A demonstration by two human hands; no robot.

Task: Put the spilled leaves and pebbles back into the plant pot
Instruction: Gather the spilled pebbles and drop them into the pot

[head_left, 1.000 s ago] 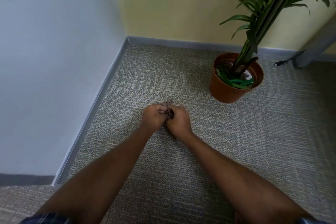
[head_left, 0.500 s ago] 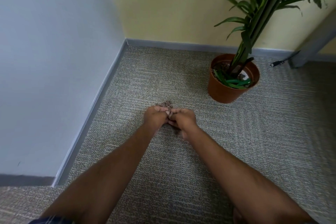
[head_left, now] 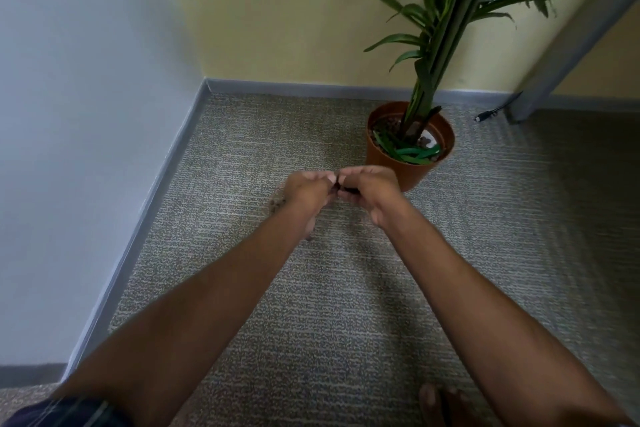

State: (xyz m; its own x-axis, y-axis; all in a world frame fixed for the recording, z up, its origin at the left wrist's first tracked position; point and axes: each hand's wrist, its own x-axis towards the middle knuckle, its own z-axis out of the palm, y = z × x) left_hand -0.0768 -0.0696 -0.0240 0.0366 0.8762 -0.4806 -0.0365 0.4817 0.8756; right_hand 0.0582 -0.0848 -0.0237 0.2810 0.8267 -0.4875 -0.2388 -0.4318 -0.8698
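Observation:
My left hand (head_left: pixel 306 189) and my right hand (head_left: pixel 372 189) are cupped together above the carpet, fingertips touching, with dark pebbles (head_left: pixel 346 188) just visible between them. A few brown pebbles (head_left: pixel 277 204) still lie on the carpet by my left wrist. The terracotta plant pot (head_left: pixel 388 163) stands just beyond my right hand, to its right. It holds a tall green plant (head_left: pixel 446 28), loose green leaves (head_left: pixel 410 151) and pebbles on its surface.
The grey wall and skirting (head_left: pixel 149 191) run along the left, and the yellow wall closes the back. A grey table leg (head_left: pixel 561 55) and a black cable end (head_left: pixel 485 116) lie right of the pot. My bare foot (head_left: pixel 440 402) shows at the bottom.
Both hands have lifted off the carpet together with the scooped pebbles and moved right, closer to the pot. A few pebbles stay behind on the floor.

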